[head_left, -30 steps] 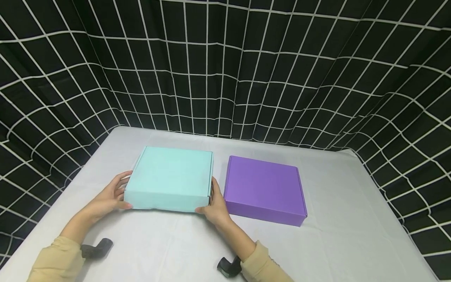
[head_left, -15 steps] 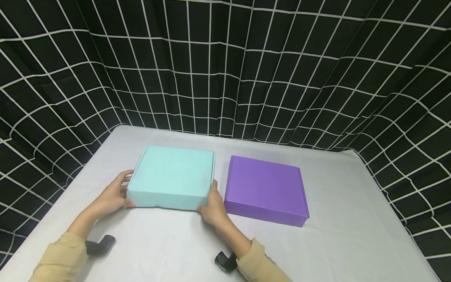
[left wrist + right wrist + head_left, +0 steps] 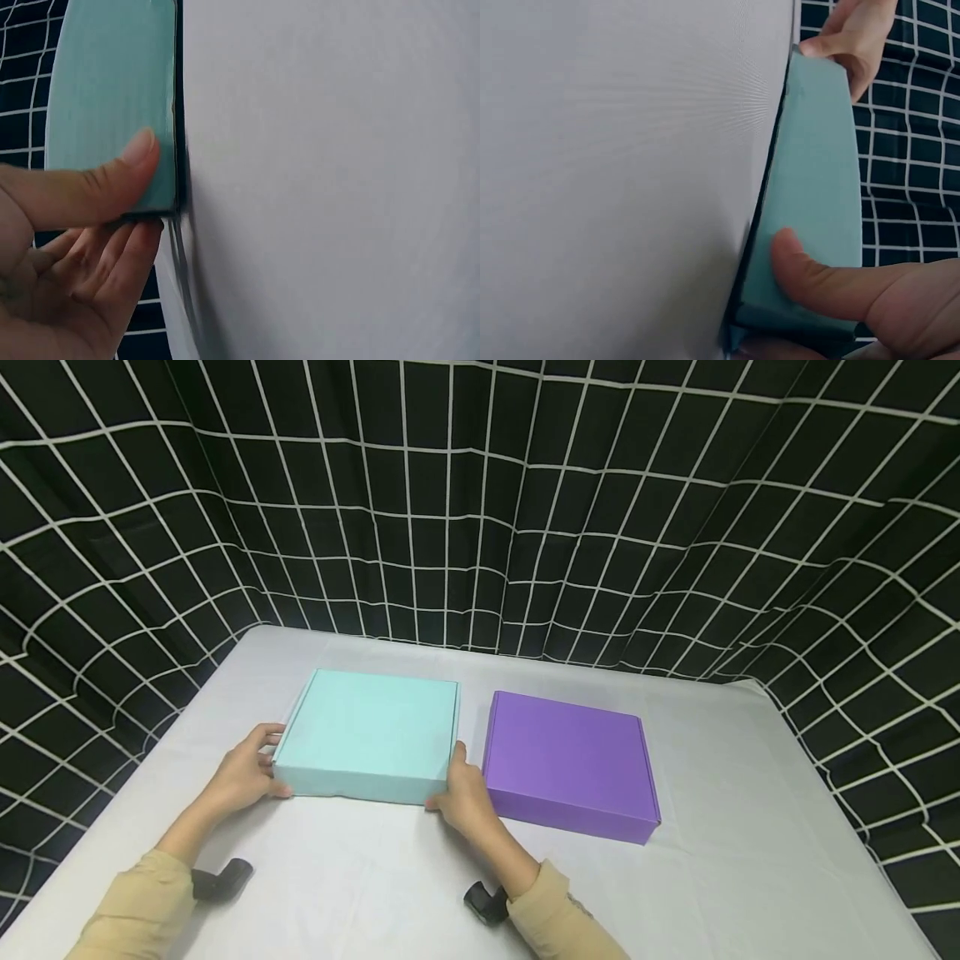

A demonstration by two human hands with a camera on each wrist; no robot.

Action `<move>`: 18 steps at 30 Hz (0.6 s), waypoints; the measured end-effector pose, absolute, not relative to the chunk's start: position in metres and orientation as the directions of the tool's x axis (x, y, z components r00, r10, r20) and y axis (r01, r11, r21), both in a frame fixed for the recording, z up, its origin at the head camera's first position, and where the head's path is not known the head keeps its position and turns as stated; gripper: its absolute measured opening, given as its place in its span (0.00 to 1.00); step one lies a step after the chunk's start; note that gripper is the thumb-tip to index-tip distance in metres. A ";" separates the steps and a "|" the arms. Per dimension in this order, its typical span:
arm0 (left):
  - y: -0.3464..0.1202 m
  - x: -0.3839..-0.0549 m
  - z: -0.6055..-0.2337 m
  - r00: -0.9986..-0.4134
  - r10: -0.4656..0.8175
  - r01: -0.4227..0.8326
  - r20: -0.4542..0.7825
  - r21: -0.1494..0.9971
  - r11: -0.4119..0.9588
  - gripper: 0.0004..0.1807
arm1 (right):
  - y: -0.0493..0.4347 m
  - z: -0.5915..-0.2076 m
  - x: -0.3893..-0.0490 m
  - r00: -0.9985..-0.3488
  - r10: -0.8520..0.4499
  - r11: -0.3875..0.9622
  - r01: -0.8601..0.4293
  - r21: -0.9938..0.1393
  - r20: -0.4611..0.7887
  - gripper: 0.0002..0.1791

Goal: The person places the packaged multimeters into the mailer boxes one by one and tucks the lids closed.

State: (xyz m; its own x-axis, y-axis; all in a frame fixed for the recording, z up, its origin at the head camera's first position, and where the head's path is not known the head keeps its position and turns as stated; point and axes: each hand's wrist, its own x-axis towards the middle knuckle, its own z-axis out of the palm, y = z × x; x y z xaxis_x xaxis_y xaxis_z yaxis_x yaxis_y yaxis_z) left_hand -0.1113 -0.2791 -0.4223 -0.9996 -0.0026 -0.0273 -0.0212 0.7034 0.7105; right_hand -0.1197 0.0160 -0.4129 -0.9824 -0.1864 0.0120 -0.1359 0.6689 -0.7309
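A teal flat cardboard box (image 3: 371,727), lid closed, lies toward the left side of the white table. My left hand (image 3: 243,770) holds its front left corner. In the left wrist view the thumb presses the box's front face (image 3: 112,97) while the other fingers lie along its short side. At the front right corner my right hand (image 3: 467,793) grips the box the same way, its thumb on the front face in the right wrist view and its other fingers mostly hidden. A dark line runs along the box's lower edge in both wrist views.
A closed purple box (image 3: 570,764) sits to the right of the teal one, just beyond my right hand. White cloth covers the table (image 3: 750,827). Black curtain (image 3: 480,510) with a white grid stands behind and at both sides. Dark wrist mounts (image 3: 222,881) stick out by the sleeves.
The teal box has shifted slightly away from me, its front lower edge a little farther back. Both hands have kept their grip and moved with it. The purple box has stayed put.
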 end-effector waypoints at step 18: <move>-0.276 -0.115 -0.420 -0.998 -0.054 -0.016 0.040 0.636 0.771 0.45 | 0.006 -0.408 -0.122 -0.981 -0.185 0.805 -0.187 -0.563 0.062 0.39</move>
